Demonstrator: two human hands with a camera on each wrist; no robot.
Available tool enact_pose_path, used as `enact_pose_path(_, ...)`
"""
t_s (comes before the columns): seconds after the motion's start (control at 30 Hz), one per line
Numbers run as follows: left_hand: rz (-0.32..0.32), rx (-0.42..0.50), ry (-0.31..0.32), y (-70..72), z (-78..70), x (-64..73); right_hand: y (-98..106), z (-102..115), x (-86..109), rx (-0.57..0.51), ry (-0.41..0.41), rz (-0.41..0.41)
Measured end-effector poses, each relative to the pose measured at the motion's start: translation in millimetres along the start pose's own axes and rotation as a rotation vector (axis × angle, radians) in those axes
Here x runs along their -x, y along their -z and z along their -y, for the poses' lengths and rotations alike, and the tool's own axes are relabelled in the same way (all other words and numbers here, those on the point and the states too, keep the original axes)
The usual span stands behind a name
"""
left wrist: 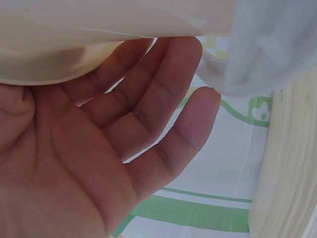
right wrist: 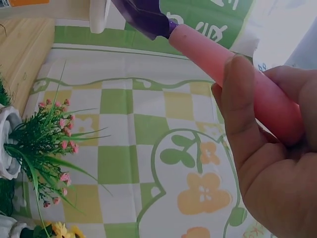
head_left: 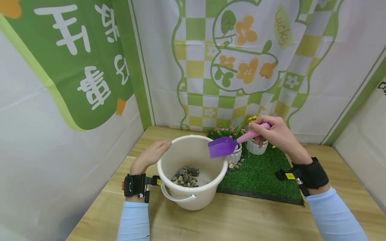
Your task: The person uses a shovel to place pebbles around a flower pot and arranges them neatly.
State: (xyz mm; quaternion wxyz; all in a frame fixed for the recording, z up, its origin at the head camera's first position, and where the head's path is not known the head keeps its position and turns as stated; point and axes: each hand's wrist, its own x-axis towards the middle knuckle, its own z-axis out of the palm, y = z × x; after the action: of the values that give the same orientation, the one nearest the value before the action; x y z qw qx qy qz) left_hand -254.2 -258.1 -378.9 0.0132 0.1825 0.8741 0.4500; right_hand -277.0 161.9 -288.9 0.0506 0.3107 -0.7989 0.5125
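Note:
A cream plastic bucket point(head_left: 202, 198) stands on the wooden table, with a small heap of pebbles point(head_left: 185, 177) on its floor. My left hand point(head_left: 150, 155) holds the bucket's left rim; in the left wrist view its bent fingers point(left wrist: 173, 74) lie against the outer wall. Over the bucket's right rim, my right hand point(head_left: 275, 134) grips a small shovel by its pink handle point(right wrist: 208, 54). The shovel's purple blade point(head_left: 223, 147) points left over the bucket's opening, and no pebbles show on it. The white bail handle point(head_left: 178, 199) hangs down at the bucket's front.
An artificial grass mat point(head_left: 262, 177) lies right of the bucket. On it stand a white pot with pink flowers point(right wrist: 64, 134) and another white pot point(head_left: 257, 147) with yellow flowers. Loose pebbles point(head_left: 233, 165) lie beside the bucket. A printed cloth point(head_left: 196, 67) hangs behind the table point(head_left: 241, 221).

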Motion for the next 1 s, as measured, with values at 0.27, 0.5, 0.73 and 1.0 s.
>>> enact_pose_path(0.27,0.026,0.022,0.012,-3.7,-4.2,-3.7,-5,22,0.6,0.084,0.116,0.024)
enact_pose_path(0.5,-0.003,0.012,0.023,0.4,-0.8,-1.0,-19,38,-5.6,0.129,0.173,0.036)
enact_pose_path(0.73,-0.021,-0.012,0.031,0.1,1.8,4.6,-29,31,-13.3,0.117,0.153,0.065)
enact_pose_path(1.0,-0.016,-0.011,0.033,-3.7,-2.4,0.8,-32,16,-21.4,0.166,0.159,0.092)
